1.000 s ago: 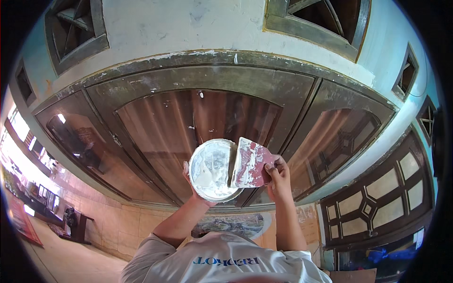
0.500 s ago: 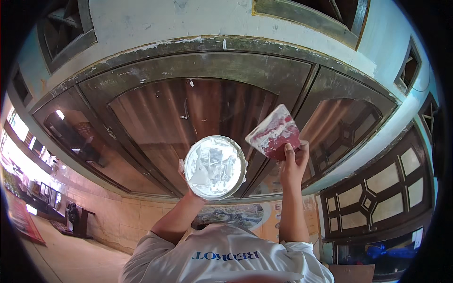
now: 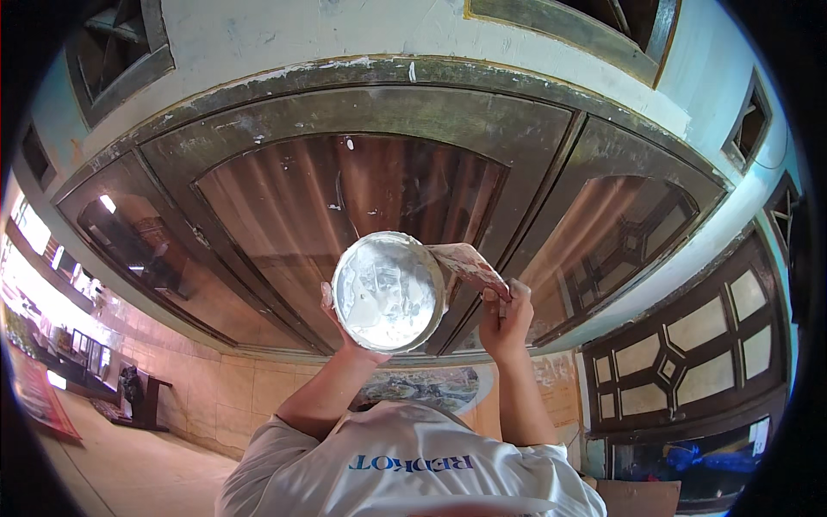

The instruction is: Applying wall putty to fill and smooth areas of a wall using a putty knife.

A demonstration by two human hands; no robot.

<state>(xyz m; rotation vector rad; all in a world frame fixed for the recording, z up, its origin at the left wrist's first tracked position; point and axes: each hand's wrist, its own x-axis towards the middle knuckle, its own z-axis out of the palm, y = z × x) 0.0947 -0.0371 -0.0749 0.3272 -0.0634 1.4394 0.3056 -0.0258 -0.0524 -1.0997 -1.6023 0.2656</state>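
A round tub of white paste (image 3: 385, 320) is held up in front of me, its open top facing me. My left hand (image 3: 343, 327) grips it from the left and below, with most of the fingers hidden behind it. To its right, my right hand (image 3: 506, 312) pinches one corner of a flat red scraper (image 3: 474, 269). The scraper is smeared with white and tilted nearly edge-on. Its far end meets the tub's right rim in this view; whether the two touch, I cannot tell.
A dark wooden window frame (image 3: 370, 100) with glass panes and brown curtains spans the wall ahead, spotted with white. Above it runs a pale wall (image 3: 301, 33) with vent openings. At right stands a dark panelled door (image 3: 689, 349); tiled floor (image 3: 164, 470) lies lower left.
My right hand has moved left and slightly down, bringing the scraper to the tub's edge and turning it from face-on to nearly edge-on. The tub has risen slightly and tilted.
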